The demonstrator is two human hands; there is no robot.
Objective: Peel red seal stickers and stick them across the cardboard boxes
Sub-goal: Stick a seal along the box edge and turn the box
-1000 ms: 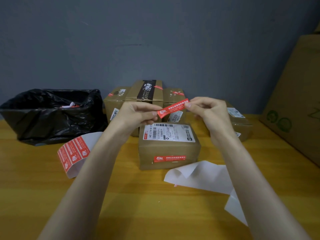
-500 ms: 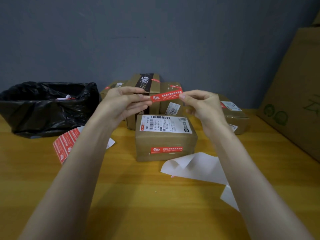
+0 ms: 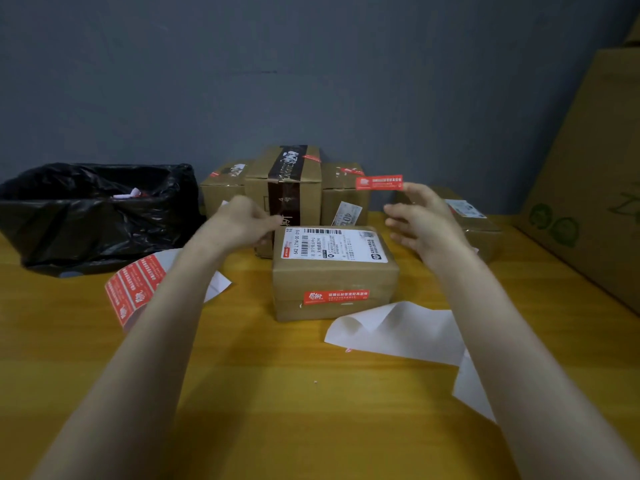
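A cardboard box with a white shipping label on top stands in the middle of the table; a red seal sticker is stuck across its front. My right hand hovers right of the box and holds a peeled red seal sticker by one end at its fingertip, up in the air. My left hand is at the box's left top corner, fingers curled at the box's edge; whether it touches is unclear. A sheet of red stickers lies left, partly under my left forearm.
Several more cardboard boxes stand behind, some with red seals. A black bin bag sits at the left. White backing paper lies in front right of the box. A large carton leans at the right.
My left hand let go of the sticker and dropped to the box's left corner. My right hand moved right, carrying the sticker alone.
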